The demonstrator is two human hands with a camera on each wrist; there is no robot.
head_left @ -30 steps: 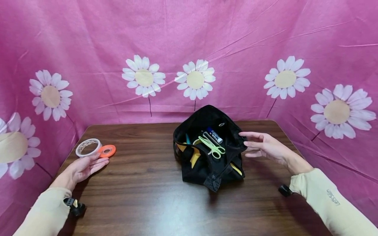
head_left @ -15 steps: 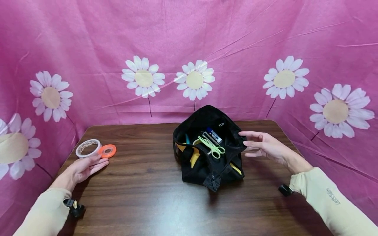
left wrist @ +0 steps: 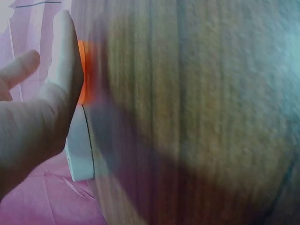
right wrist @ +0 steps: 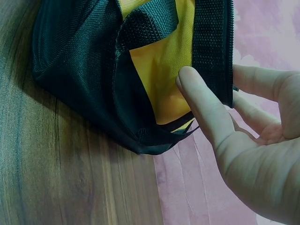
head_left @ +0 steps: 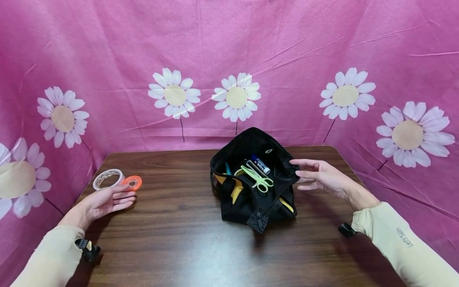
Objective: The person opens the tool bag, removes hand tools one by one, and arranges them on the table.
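Observation:
My left hand (head_left: 107,200) is spread with fingers extended beside a small orange tape roll (head_left: 133,182), and overlaps its near edge in the head view. Behind that hand lies a larger white tape roll (head_left: 97,183). In the left wrist view the thumb stands apart and nothing sits between it and the fingers (left wrist: 65,56). My right hand (head_left: 324,179) holds the rim of a black bag (head_left: 233,213); in the right wrist view its thumb is in front of a yellow pocket (right wrist: 171,89), the other fingers beyond the zip edge. Green-handled scissors (head_left: 263,184) lie in the gaping bag.
A blue-and-white tube (head_left: 263,165) and a teal item (head_left: 228,169) also show inside the bag. Everything rests on a brown wooden table (head_left: 179,223). A pink curtain (head_left: 287,48) printed with white flowers surrounds its back and sides.
My left hand has shifted slightly to the right and up, now covering part of the orange tape roll. My right hand and the bag stay in place.

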